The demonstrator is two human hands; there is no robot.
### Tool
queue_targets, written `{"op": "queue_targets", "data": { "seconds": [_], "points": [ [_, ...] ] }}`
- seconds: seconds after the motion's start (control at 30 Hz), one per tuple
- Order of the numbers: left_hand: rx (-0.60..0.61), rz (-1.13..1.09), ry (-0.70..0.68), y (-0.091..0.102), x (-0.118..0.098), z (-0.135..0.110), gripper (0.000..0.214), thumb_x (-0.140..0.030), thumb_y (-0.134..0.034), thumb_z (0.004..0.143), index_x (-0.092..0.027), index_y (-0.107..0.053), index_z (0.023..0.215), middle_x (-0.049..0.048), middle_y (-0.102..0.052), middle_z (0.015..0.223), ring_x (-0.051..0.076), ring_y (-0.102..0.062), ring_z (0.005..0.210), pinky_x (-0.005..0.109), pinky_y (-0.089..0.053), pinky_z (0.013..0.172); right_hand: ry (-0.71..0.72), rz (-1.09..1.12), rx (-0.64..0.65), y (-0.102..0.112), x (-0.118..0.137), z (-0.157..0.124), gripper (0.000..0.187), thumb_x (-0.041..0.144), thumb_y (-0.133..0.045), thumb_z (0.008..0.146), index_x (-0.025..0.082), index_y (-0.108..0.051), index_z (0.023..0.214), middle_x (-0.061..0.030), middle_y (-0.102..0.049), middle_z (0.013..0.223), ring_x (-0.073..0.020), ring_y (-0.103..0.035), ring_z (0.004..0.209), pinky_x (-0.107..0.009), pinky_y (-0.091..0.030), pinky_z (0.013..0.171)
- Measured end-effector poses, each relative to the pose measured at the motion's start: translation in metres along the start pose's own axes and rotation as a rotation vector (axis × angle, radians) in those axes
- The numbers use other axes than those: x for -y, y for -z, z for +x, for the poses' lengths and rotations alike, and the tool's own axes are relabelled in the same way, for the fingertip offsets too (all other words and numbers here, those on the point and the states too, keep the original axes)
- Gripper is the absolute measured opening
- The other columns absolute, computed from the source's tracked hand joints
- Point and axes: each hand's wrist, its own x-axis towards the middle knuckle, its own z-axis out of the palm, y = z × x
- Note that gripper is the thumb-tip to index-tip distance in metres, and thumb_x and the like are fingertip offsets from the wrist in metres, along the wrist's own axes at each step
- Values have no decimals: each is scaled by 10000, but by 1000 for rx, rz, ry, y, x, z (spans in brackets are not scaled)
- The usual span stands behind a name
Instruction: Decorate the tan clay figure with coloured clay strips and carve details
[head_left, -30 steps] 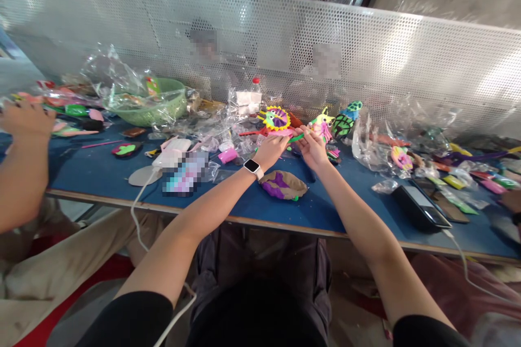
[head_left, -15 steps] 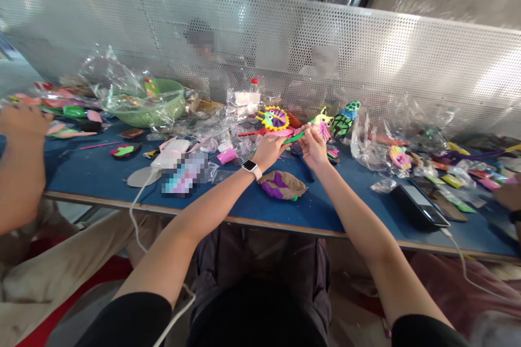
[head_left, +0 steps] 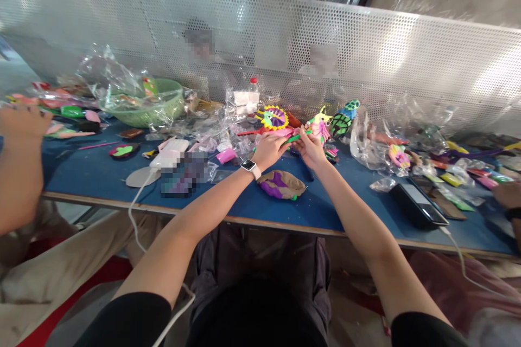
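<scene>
In the middle of the bench, my left hand [head_left: 272, 150] is closed, pinching a green strip [head_left: 296, 137] that looks like modelling clay. My right hand [head_left: 311, 150] grips the same strip near its right end with thumb and fingers. Part of the strip is hidden by my fingers. Just below my hands lies a brown and purple clay oval [head_left: 282, 185] with a bit of green on its lower edge. Behind them stand a yellow-fringed purple clay figure [head_left: 273, 117], a yellow and pink one [head_left: 321, 122] and a green and black turtle-like one [head_left: 344, 119].
A green basket [head_left: 157, 111] with clear wrappers stands at the back left. A white device [head_left: 171, 153] on a cable lies left of my arm, and a black device [head_left: 417, 207] at right. A perforated metal panel [head_left: 252, 27] bounds the bench. Co-workers' hands [head_left: 22, 122] show at both sides.
My right hand has turned slightly and its grip on the green strip has shifted; the strip's right end now shows above my fingers. My left hand stays nearly in place.
</scene>
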Motion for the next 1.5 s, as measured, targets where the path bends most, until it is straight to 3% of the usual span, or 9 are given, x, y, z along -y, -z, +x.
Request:
{"op": "queue_targets", "data": {
  "seconds": [0.17,0.37,0.6,0.77,1.13,1.3,1.4,1.5],
  "points": [
    [5,10,17,1,-3,1,292,-342,-618,1195,-169,-825,1306,138,-890,1182,282,-836,1184,472,-552,1143,21,23,-64,4,2,6,490,585,-1088,685,267,-753,847,44,-769,741,-111,-741,648,-200,-692,647],
    [-22,-8,42,2,-4,0,331,-400,-698,1157,-171,-805,1371,154,-873,1286,301,-814,1262,481,-551,1162,26,21,-77,5,3,4,534,518,-1118,648,270,-661,767,49,-741,693,-134,-738,639,-248,-706,664],
    [-50,-36,61,0,-1,0,283,-351,-630,1189,-181,-826,1303,132,-880,1263,287,-824,1217,478,-575,1135,68,-1,8,1,-1,1,390,513,-1049,770,286,-774,927,29,-810,859,-144,-788,795,-246,-696,770],
    [-74,-58,98,-4,-1,0,329,-410,-675,1168,-182,-826,1351,143,-869,1293,304,-790,1265,487,-570,1152,81,52,-24,2,-1,3,351,409,-1073,724,287,-832,947,29,-833,877,-155,-779,785,-270,-706,771],
    [-66,-64,150,-1,-2,1,340,-420,-682,1161,-218,-841,1383,122,-880,1253,310,-773,1226,481,-557,1134,82,55,-32,0,1,2,405,461,-1060,750,284,-811,1017,9,-857,910,-186,-828,849,-295,-725,825],
    [-90,-107,134,-2,-2,2,291,-358,-720,1143,-247,-854,1377,103,-885,1273,293,-805,1208,450,-563,1112,52,82,6,1,0,1,455,491,-1049,770,293,-796,1093,5,-898,1074,-172,-843,911,-288,-723,862],
    [-128,-136,127,-3,0,2,295,-360,-771,1115,-246,-857,1372,106,-878,1310,297,-815,1229,451,-556,1141,31,84,80,3,-1,0,505,536,-1076,728,304,-814,1093,12,-898,1067,-174,-841,899,-294,-721,848],
    [-152,-168,135,-6,1,3,303,-375,-803,1094,-231,-866,1353,119,-881,1293,317,-823,1241,469,-572,1140,62,86,75,7,-2,3,544,513,-1109,668,315,-826,1089,33,-878,994,-171,-830,879,-298,-719,846]
  ]
}}
